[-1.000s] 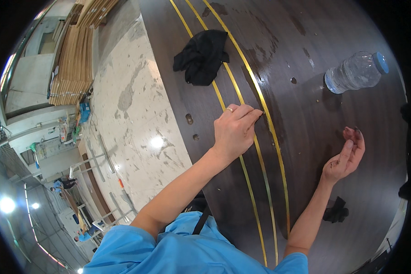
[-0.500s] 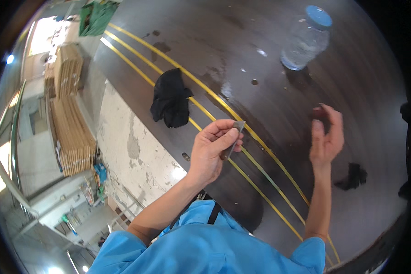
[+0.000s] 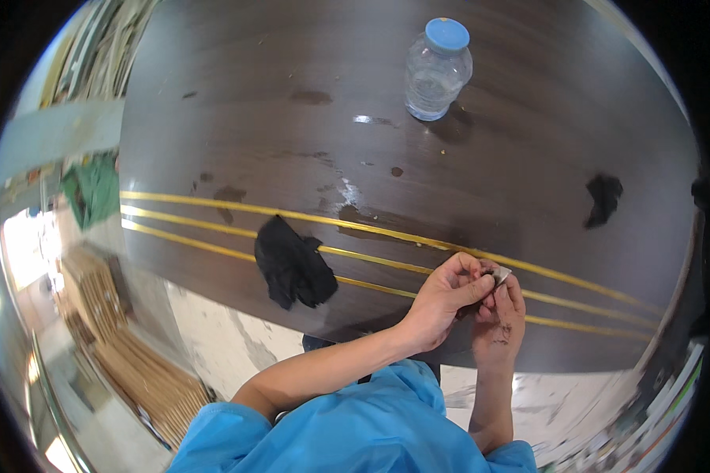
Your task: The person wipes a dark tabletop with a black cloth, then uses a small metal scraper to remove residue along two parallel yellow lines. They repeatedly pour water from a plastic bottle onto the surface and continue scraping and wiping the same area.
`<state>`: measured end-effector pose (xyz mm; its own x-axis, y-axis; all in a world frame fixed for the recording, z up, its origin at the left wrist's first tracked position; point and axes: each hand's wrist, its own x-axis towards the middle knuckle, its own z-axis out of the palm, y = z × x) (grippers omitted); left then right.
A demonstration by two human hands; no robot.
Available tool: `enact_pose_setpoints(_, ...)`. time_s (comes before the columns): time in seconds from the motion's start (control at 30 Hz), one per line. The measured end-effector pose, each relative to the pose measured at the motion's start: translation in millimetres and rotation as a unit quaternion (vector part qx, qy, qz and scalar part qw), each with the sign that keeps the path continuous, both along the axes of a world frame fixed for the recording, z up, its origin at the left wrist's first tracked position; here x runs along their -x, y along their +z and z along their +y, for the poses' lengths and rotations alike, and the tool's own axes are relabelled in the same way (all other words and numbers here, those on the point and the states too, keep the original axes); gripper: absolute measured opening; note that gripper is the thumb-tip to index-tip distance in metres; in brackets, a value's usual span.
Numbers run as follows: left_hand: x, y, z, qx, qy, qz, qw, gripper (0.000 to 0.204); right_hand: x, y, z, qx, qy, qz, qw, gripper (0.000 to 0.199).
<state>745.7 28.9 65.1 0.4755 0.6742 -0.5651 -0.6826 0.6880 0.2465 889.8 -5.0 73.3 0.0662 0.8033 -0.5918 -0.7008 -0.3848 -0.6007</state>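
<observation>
My left hand (image 3: pixel 440 309) is closed, thumb against fingers, on a small flat metal blade (image 3: pixel 502 274) whose shiny end sticks out past the fingertips. Right up against it, my right hand (image 3: pixel 500 329) has its fingers curled around the same spot, with dark smudges on its skin. Whatever the right fingers grip is hidden between the two hands. Both hands are over the near part of a dark brown board (image 3: pixel 513 150), above its yellow lines (image 3: pixel 371 233). A crumpled black cloth (image 3: pixel 292 264) lies across these lines to the left.
A clear jar (image 3: pixel 438 75) with a blue lid stands on the board's far side. Another small black cloth (image 3: pixel 603 199) lies at right. Wet patches (image 3: pixel 347 189) mark the surface. Stacked brown sheets (image 3: pixel 138 366) and a green cloth (image 3: pixel 92 189) are off to the left.
My view has turned to the right, so the board now lies across it. My right hand, apart before, has come in to meet the left hand at the blade.
</observation>
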Motion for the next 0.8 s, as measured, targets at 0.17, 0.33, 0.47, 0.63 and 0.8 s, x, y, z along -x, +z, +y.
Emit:
enact_pose_setpoints(0.17, 76.7, 3.2, -17.5, -0.212, -0.242, 0.169, 0.932, 0.012, 84.0, 7.5, -57.3, -0.059, -0.151, -0.042, 0.986, 0.023)
enact_pose_setpoints(0.33, 141.8, -9.7, 56.1, -0.445, -0.314, 0.365, 0.755, 0.017, 128.8, -8.7, -60.1, -0.063, -0.265, -0.311, 0.910, 0.025)
enact_pose_setpoints(0.47, 145.3, -33.9, 184.1, -0.477, -0.174, 0.452, 0.733, 0.027, 133.6, -25.8, -34.3, 0.036, -0.230, -0.579, 0.782, 0.014)
enact_pose_setpoints(0.63, 133.4, -69.3, 249.2, -0.535, -0.156, 0.438, 0.705, 0.025, 134.8, -51.1, -6.4, 0.054, -0.134, -0.805, 0.575, 0.014)
enact_pose_setpoints(0.8, 145.7, -80.7, 247.1, -0.543, -0.082, 0.317, 0.773, 0.027, 140.9, -64.7, 9.8, 0.053, -0.123, -0.874, 0.466, 0.015)
